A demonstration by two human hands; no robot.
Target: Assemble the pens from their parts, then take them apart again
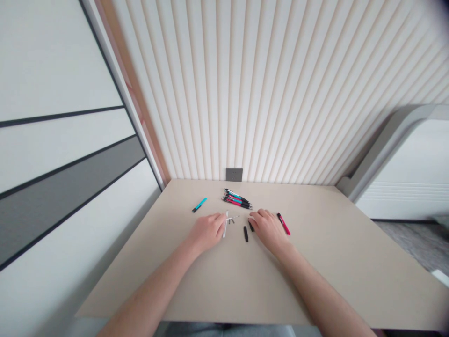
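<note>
My left hand (209, 230) is closed on a thin white refill (232, 218) whose tip points right. Another white refill (225, 233) lies on the table beside its fingertips, close to small metal springs (231, 221). My right hand (267, 226) has its curled fingers on a small black part (251, 226), partly hidden under them. Between the hands lies a second black part (246, 234). A blue pen barrel (199, 205) rests left of the centre, and a red pen barrel (284, 223) lies just right of my right hand.
Several assembled pens (237, 198) in blue, red and black lie in a pile beyond my hands. The beige table (217, 281) meets a ribbed wall with a dark socket (234, 174). A white cabinet (52, 187) stands left, and a grey-white headboard (403, 164) right.
</note>
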